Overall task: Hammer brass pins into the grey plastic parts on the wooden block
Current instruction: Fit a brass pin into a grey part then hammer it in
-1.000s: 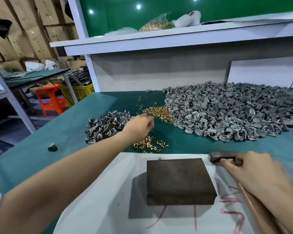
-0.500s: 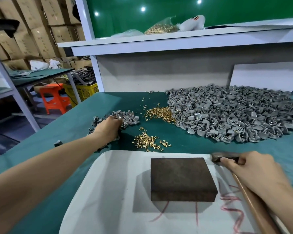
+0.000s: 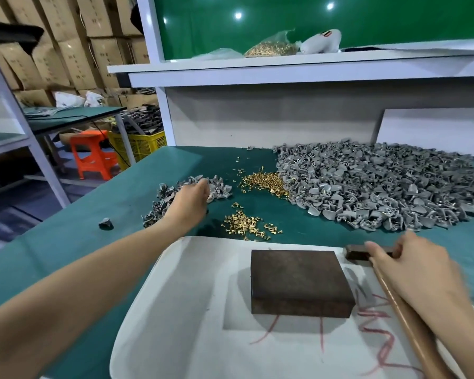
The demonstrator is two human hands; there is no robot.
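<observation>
head view. the wooden block [image 3: 298,280] lies between the hands, near the right hand [image 3: 411,269] and well apart from the left hand [image 3: 188,205]. it sits in a shallow recess of a white foam pad [image 3: 175,310] on the green worktop [image 3: 66,247]. right hand: fingers curled round the hammer [image 3: 357,253] just below its head. left hand: stretched over a small heap of grey plastic parts [image 3: 219,188]; fingertips hidden, so its grasp cannot be told. loose brass pins [image 3: 244,225] lie just right of the left hand. a large pile of grey parts [image 3: 381,187] lies beyond the right hand. containers: a clear bag [image 3: 268,47] of brass pins on the shelf [image 3: 285,64] above; a yellow crate [image 3: 140,143] of dark parts beyond the left hand.
</observation>
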